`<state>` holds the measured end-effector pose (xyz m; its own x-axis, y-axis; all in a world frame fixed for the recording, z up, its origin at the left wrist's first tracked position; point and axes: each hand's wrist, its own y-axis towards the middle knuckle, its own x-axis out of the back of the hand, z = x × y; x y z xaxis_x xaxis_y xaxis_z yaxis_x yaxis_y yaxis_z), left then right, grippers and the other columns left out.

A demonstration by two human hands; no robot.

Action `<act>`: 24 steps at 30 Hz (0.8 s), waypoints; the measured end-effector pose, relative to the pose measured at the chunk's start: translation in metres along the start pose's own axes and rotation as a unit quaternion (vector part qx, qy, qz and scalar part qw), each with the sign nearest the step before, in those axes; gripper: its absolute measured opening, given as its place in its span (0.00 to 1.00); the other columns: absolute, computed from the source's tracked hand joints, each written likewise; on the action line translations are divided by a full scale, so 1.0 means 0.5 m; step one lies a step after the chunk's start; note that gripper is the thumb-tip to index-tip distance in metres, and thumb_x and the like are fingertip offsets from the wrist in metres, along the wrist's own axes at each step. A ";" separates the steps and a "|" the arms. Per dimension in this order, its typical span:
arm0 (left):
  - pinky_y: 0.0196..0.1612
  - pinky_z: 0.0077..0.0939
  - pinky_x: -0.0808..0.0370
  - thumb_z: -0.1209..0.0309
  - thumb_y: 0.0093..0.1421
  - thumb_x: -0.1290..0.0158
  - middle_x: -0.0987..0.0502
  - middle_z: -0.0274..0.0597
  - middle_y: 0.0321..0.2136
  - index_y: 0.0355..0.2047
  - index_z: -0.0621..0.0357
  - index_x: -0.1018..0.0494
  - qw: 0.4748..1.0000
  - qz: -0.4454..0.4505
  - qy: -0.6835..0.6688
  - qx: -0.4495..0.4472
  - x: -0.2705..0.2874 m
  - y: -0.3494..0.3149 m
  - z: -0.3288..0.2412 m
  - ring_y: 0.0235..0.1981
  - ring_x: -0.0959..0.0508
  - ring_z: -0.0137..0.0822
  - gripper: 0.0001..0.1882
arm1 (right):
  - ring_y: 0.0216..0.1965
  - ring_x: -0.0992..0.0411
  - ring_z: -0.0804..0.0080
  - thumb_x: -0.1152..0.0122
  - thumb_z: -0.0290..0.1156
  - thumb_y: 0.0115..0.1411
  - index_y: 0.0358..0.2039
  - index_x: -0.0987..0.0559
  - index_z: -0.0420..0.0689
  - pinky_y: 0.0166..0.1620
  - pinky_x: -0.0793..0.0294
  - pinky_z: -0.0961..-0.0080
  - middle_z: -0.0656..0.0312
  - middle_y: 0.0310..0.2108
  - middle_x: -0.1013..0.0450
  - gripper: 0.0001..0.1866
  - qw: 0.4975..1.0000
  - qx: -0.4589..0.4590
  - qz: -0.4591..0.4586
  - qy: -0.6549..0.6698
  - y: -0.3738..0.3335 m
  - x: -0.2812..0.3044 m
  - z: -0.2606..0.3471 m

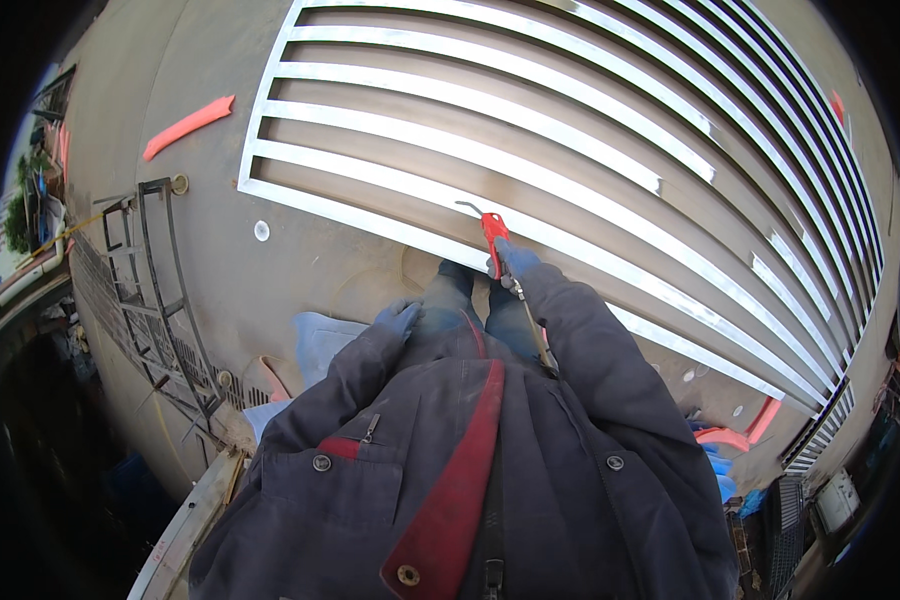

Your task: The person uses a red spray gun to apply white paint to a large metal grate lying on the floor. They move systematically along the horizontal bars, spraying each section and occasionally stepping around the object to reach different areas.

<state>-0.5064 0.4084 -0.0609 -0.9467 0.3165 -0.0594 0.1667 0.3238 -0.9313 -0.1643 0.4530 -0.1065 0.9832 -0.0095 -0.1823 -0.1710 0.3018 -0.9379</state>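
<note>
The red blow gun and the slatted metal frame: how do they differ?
The red blow gun is small; the slatted metal frame is large and silvery. The gun has one thin, bent nozzle; the frame has many long bars. The gun is in the right hand; the frame spreads out ahead, unheld.

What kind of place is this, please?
Probably an outdoor metalworking yard: a slatted metal frame ahead, a dark metal rack at left, and a red nozzled tool in the gloved right hand.

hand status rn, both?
Left hand: gloved, by the left leg; no held object visible, open or closed can't be told.
Right hand: gloved, closed around a red blow gun.
</note>
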 end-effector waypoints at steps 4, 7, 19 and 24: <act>0.31 0.17 0.33 0.61 0.71 0.49 0.20 0.35 0.38 0.54 0.57 0.25 0.998 -0.032 -0.059 -0.016 -0.001 -0.014 -0.001 0.32 0.27 0.22 0.17 | 0.13 0.36 0.72 0.48 0.59 0.69 0.31 0.21 0.41 0.17 0.37 0.72 0.60 0.18 0.28 0.30 0.992 0.042 -0.121 0.011 -0.009 -0.049 -0.018; 0.30 0.17 0.32 0.61 0.71 0.49 0.21 0.33 0.36 0.54 0.55 0.25 0.996 -0.028 -0.085 -0.014 0.003 -0.020 0.014 0.31 0.27 0.22 0.16 | 0.13 0.35 0.71 0.47 0.59 0.68 0.31 0.22 0.40 0.17 0.36 0.72 0.59 0.19 0.27 0.30 0.988 0.029 -0.151 0.004 -0.002 -0.050 -0.039; 0.44 0.24 0.26 0.61 0.72 0.51 0.21 0.39 0.40 0.56 0.60 0.27 0.986 -0.062 -0.149 -0.042 0.094 -0.030 0.181 0.37 0.23 0.29 0.19 | 0.09 0.40 0.75 0.54 0.63 0.69 0.30 0.20 0.38 0.13 0.42 0.74 0.61 0.16 0.30 0.35 0.991 -0.067 -0.105 0.046 0.060 0.006 0.117; 0.32 0.21 0.30 0.61 0.70 0.48 0.21 0.35 0.37 0.52 0.55 0.25 0.982 -0.085 -0.163 -0.030 0.110 -0.030 0.251 0.31 0.26 0.25 0.16 | 0.08 0.41 0.78 0.57 0.62 0.70 0.30 0.20 0.40 0.12 0.44 0.76 0.63 0.14 0.31 0.35 0.997 -0.074 0.009 -0.003 0.074 -0.034 0.140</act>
<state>-0.5955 0.3090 -0.0956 -0.9986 -0.0465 -0.0270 0.0061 0.4017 -0.9157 -0.1829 0.5309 -0.1173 0.9802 0.0006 -0.1980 -0.1956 0.1583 -0.9678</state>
